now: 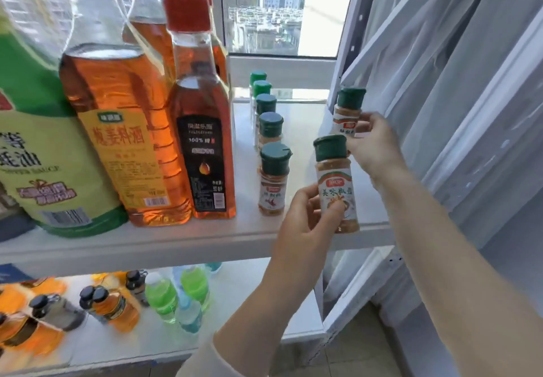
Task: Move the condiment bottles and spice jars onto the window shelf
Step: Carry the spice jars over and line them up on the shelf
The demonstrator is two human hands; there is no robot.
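My left hand [305, 224] grips a green-capped spice jar [335, 179] with orange powder, held just above the front right of the white window shelf [302, 129]. My right hand [373, 144] pinches a second green-capped spice jar [348, 112] a little farther back, near the shelf's right edge. A row of several matching spice jars [271, 171] stands on the shelf, running back toward the window. To their left stand tall amber bottles: one with a red cap and black label [202, 141], one with a yellow label [123, 129], and a large green-and-yellow bottle [38, 153].
A grey curtain [458, 82] hangs close on the right of the shelf. On a lower shelf [258, 294] lie green drink bottles [176, 291] and orange bottles with black caps [111, 306]. The window [273, 9] shows city buildings behind.
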